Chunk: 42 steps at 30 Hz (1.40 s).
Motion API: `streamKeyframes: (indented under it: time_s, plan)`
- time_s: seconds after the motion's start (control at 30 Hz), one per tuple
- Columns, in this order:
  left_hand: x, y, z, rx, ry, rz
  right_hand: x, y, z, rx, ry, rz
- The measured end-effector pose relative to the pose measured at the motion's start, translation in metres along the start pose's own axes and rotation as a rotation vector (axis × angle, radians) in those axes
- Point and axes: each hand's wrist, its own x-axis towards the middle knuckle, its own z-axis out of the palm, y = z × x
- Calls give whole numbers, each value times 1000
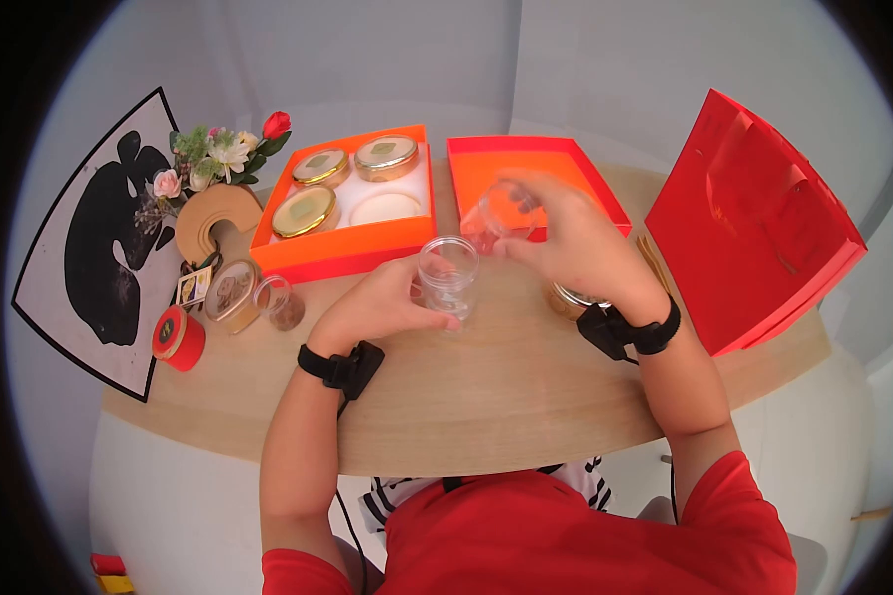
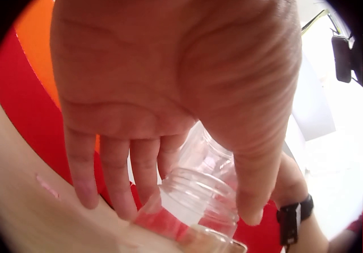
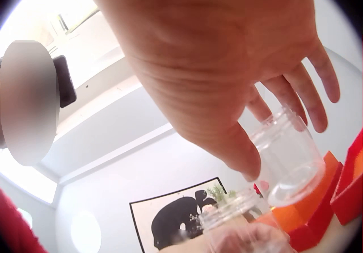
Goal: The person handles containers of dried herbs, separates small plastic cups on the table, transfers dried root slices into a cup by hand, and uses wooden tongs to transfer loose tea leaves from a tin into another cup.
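My left hand (image 1: 379, 299) holds a clear plastic jar (image 1: 448, 280) between thumb and fingers, its open threaded mouth facing up. A second clear jar (image 3: 292, 162) is gripped by my right hand (image 1: 577, 243) from above and tilted beside the first one. The two jars overlap in the head view, close together over the middle of the table. Both jars look see-through, with no lids on them. Partly hidden beneath my right wrist, a gold-rimmed jar (image 1: 572, 300) rests on the table.
An orange-red box (image 1: 342, 248) with three gold-lidded jars stands behind; its red-orange lid (image 1: 595, 183) lies to the right. A red gift bag (image 1: 754, 228) stands far right. At left are flowers (image 1: 223, 157), a red round tin (image 1: 179, 339), a lidded container (image 1: 232, 296) and a small clear cup (image 1: 280, 303).
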Motion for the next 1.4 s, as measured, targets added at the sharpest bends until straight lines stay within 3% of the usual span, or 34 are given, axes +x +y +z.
streamKeyframes:
  time_s: [0.07, 0.2, 0.27, 0.47, 0.7, 1.13, 1.4]
  plan:
    - [0, 1, 1, -22, -20, -12, -2, -2, -3, 94, 222, -152]
    - [3, -8, 4, -47, -84, 37, -7, -14, -5, 213, 229, -251]
    - [2, -3, 8, -67, -97, 40, -9, -17, 1, 305, 125, -293]
    - [1, 6, 8, -109, -178, -4, -10, -19, 6, 158, -41, -224]
    - [0, 7, 8, -96, -176, 4, -10, -16, 17, 188, -7, -288]
    - [1, 7, 8, -64, -125, -31, -7, -12, 21, 266, -65, -196]
    - [3, 4, 8, 54, -28, 44, 0, -5, 34, 359, -16, -164]
